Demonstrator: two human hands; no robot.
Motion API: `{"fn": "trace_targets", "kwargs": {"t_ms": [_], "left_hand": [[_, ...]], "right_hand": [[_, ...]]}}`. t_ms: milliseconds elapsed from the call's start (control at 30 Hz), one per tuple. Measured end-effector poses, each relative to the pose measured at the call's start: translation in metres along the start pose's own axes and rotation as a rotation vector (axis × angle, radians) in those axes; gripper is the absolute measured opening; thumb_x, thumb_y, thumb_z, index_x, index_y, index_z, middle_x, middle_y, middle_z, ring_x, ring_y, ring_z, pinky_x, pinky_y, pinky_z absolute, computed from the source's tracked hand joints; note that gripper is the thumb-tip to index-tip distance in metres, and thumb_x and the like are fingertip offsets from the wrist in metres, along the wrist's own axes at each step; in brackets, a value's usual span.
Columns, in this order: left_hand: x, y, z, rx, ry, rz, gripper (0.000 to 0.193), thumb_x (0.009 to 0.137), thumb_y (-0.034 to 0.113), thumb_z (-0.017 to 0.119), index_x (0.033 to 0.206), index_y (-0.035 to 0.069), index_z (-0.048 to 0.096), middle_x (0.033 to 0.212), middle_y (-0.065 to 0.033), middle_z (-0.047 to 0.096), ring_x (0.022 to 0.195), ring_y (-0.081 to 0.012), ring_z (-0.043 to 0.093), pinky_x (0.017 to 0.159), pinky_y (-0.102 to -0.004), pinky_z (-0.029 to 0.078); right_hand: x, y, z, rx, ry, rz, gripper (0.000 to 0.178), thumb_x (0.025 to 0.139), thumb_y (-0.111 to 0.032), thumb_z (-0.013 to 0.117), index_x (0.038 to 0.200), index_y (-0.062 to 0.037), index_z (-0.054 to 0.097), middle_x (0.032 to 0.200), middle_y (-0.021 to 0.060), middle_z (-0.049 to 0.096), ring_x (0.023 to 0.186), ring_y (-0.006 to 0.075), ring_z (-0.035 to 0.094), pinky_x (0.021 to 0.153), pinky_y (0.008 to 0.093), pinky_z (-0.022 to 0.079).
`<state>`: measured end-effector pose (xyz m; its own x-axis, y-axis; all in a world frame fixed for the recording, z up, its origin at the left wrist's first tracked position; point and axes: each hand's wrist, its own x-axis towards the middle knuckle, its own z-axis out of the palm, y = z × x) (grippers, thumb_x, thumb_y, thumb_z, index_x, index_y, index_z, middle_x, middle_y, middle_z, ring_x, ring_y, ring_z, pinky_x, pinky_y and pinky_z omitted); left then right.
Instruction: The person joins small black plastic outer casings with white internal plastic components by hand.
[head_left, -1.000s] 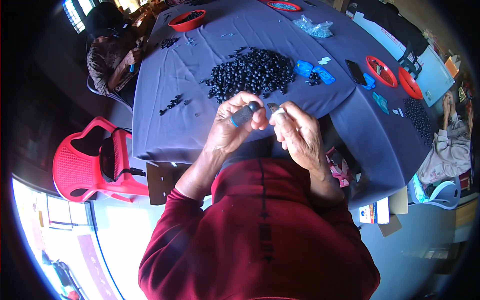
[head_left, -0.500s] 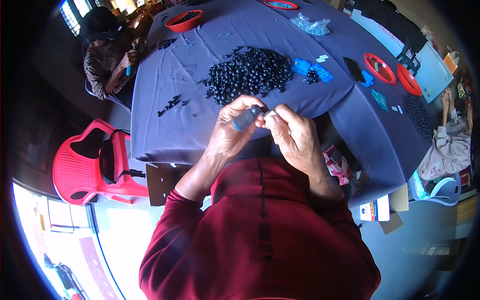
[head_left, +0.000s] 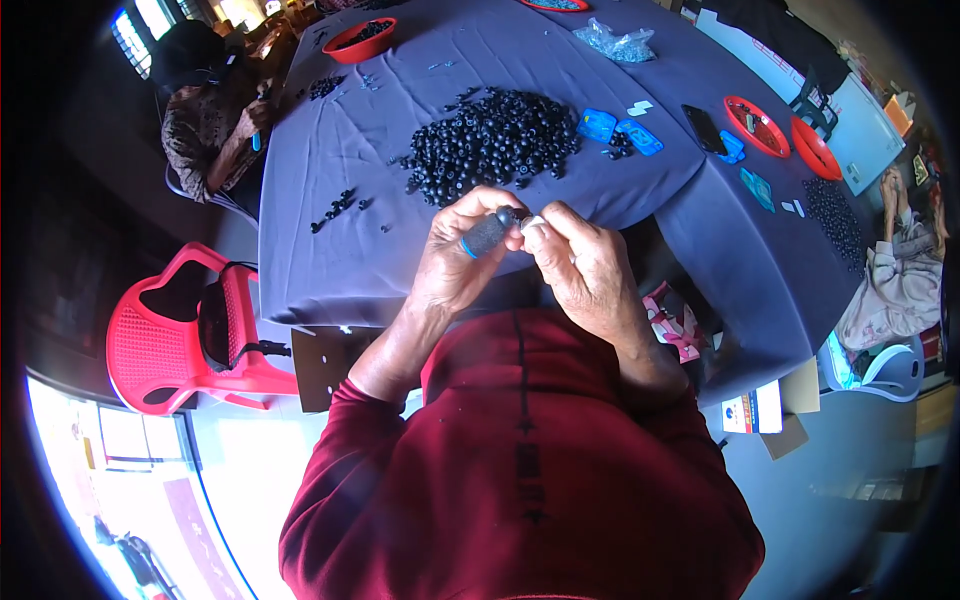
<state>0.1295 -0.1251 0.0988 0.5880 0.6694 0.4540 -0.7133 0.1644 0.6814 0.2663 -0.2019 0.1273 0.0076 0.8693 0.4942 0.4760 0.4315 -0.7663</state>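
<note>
My left hand [head_left: 450,262] pinches a small, round black part [head_left: 507,215] between thumb and fingers, just off the near edge of a black heap. A grey finger cot [head_left: 484,238] with a blue rim covers its thumb. Close against it, my right hand [head_left: 585,262] is closed in a pinch, with a whitish covering [head_left: 533,228] at a fingertip. Whatever its fingers grip is small, dark and mostly hidden. Beyond both hands lies the large heap of small black round parts [head_left: 490,140] on the grey-blue tablecloth [head_left: 340,270].
Blue plastic pieces [head_left: 638,137] lie right of the heap, near a phone [head_left: 704,130]. Red trays [head_left: 757,128] and more black parts [head_left: 833,222] are farther right. A red bowl [head_left: 360,42] stands far left. Co-workers sit left [head_left: 205,130] and right [head_left: 890,290]. A pink chair [head_left: 155,340] stands left.
Both hands stay together at the black part, with only slight finger movement. The whole view has shifted a little.
</note>
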Motion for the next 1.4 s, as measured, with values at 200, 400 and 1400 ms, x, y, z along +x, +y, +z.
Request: {"fn": "trace_targets", "kwargs": {"t_ms": [200, 400, 1400], "left_hand": [[-0.0003, -0.0009, 0.0003, -0.009, 0.019, -0.02, 0.025, 0.078, 0.013, 0.063, 0.096, -0.002, 0.055, 0.087, -0.0072, 0.057, 0.077, -0.0114, 0.053, 0.072, -0.0241, 0.043], [0.0007, 0.0001, 0.0047, -0.105, -0.011, -0.021, 0.03, 0.077, 0.017, 0.065, 0.097, -0.002, 0.054, 0.087, -0.0075, 0.056, 0.078, -0.0129, 0.054, 0.073, -0.0256, 0.043], [-0.0003, -0.0028, 0.0009, -0.009, -0.022, -0.005, 0.032, 0.075, 0.02, 0.066, 0.095, -0.002, 0.055, 0.085, -0.0066, 0.058, 0.075, -0.012, 0.054, 0.071, -0.0257, 0.043]], "right_hand": [[-0.0006, -0.0032, 0.0032, 0.053, 0.002, -0.021, 0.024, 0.09, -0.022, 0.048, 0.08, -0.0002, 0.052, 0.055, 0.0028, 0.049, 0.047, 0.0058, 0.043, 0.043, 0.0236, 0.035], [-0.0007, -0.0019, 0.0026, 0.055, 0.049, -0.019, 0.025, 0.091, -0.023, 0.046, 0.079, -0.0011, 0.052, 0.055, 0.0013, 0.048, 0.047, 0.0049, 0.042, 0.043, 0.0228, 0.035], [-0.0003, -0.0015, 0.0039, 0.035, 0.032, -0.04, 0.024, 0.09, -0.021, 0.046, 0.08, 0.0004, 0.052, 0.061, 0.0047, 0.055, 0.048, 0.0076, 0.047, 0.044, 0.0236, 0.037]]}}
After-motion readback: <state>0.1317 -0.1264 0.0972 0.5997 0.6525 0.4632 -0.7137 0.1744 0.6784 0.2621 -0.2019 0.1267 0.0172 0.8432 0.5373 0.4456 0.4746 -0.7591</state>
